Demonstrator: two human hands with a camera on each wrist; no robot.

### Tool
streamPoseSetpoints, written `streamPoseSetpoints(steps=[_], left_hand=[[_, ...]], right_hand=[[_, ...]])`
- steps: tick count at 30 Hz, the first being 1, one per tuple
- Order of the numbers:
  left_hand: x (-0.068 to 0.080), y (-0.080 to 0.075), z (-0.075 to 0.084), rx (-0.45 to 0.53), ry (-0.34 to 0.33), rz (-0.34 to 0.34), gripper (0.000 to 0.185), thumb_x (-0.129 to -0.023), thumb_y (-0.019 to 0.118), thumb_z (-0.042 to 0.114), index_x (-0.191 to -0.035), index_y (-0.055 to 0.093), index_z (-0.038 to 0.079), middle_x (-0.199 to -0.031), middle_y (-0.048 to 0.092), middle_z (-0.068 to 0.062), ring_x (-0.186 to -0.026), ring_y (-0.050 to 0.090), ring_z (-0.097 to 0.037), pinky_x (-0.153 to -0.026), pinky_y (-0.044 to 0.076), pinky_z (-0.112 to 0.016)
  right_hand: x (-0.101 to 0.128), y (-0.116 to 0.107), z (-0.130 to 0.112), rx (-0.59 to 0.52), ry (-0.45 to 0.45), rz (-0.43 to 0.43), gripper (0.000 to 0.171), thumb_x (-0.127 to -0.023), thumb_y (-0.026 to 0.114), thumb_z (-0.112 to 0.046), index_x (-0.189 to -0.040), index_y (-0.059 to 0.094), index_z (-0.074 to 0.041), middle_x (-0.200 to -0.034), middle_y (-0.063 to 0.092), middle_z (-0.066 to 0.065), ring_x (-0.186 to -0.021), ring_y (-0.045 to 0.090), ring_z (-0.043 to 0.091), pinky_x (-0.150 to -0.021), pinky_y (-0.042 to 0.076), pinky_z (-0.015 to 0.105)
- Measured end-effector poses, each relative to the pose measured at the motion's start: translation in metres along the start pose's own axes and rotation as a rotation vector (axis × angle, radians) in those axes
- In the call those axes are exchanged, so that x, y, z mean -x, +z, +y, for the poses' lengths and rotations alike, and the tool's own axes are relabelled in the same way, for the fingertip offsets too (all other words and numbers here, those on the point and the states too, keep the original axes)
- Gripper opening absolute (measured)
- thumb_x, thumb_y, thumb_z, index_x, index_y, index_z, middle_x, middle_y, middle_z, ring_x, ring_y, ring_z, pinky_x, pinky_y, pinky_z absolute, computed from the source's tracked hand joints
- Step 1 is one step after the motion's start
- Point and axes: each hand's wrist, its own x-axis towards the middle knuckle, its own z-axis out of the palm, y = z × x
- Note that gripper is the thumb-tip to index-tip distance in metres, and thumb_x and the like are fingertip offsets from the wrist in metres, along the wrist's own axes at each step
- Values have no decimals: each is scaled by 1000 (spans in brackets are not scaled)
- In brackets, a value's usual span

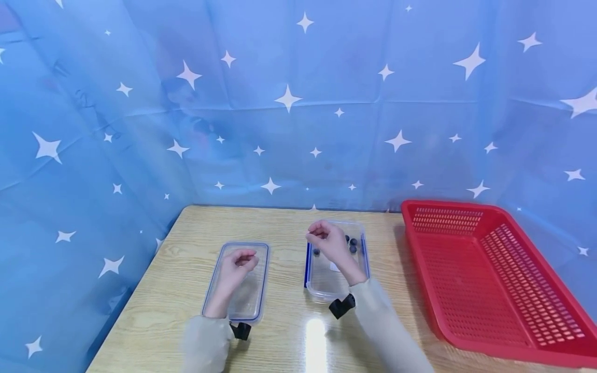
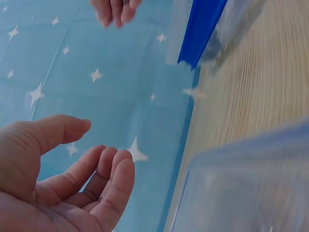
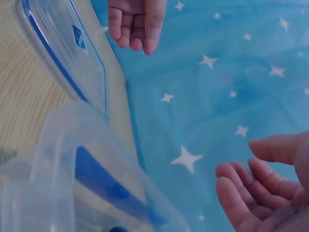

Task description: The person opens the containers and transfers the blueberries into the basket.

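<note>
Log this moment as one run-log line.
left hand: empty, loosely curled above lid | right hand: empty, above open container with dark balls | red basket: right side

One clear rectangular plastic lid with a blue seal (image 1: 240,287) lies lower centre-left. One clear plastic container with blue clips (image 1: 326,282) sits at centre, holding about four small dark round beads (image 1: 353,248). One red perforated plastic basket (image 1: 494,280) fills the lower right.
</note>
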Motion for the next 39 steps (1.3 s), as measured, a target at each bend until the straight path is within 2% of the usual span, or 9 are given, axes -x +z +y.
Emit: streamPoseSetpoints(steps=[5,11,13,15,18,24,32,33,39], left_hand=[[0,21,11,23,19,-48,22,-81,66,-4,-100,62,-14,-87,66,-16,-77,59,-13,-67,47,-14],[11,42,46,14,65,-137,23,-81,63,-7,-101,59,-18,-91,62,-27,-84,60,-34,-70,48,-17],[13,50,50,14,72,-165,23,-82,63,-5,-101,58,-17,-93,62,-28,-85,60,-36,-72,48,-19],[14,60,47,27,77,-186,25,-81,64,-4,-102,58,-17,-95,61,-30,-86,60,-38,-73,51,-23],[10,76,33,36,62,-206,29,-81,67,0,-105,58,-15,-98,62,-29,-86,62,-35,-72,53,-27],[6,101,13,52,2,-255,41,-81,71,12,-112,57,-10,-106,63,-23,-90,63,-27,-71,53,-25],[9,110,11,25,2,-263,39,-79,71,6,-113,57,-8,-107,62,-19,-89,62,-26,-70,53,-25],[11,109,18,29,-1,-263,39,-80,70,4,-113,57,-9,-107,62,-21,-89,62,-28,-71,53,-27],[10,111,14,40,0,-268,40,-78,70,0,-114,56,-11,-108,61,-24,-91,61,-33,-74,54,-34]], right_hand=[[-4,-3,11,-75,123,17,16,-87,64,-5,-101,62,4,-87,64,11,-76,59,18,-70,55,37],[-6,-3,22,-67,187,75,18,-86,64,-2,-102,62,6,-89,64,11,-74,56,11,-68,52,26],[-6,-3,24,-52,201,84,19,-85,65,-1,-102,62,6,-89,64,11,-74,56,11,-67,51,24],[-6,-3,27,-35,218,89,20,-85,66,-2,-103,63,6,-88,65,12,-74,57,12,-66,48,22],[-6,-2,32,-7,239,95,20,-84,67,-2,-103,64,6,-87,66,12,-76,58,15,-65,47,22],[-5,1,40,37,275,112,20,-82,67,-1,-101,65,5,-91,67,14,-84,61,24,-71,51,30],[-7,4,47,58,339,102,25,-79,67,5,-103,63,6,-94,66,17,-88,62,28,-76,52,34],[-7,4,48,60,350,97,25,-78,67,5,-103,63,6,-95,66,17,-87,61,28,-75,52,34],[-10,6,49,96,386,59,23,-77,67,6,-100,63,6,-94,66,17,-84,62,25,-74,51,31]])
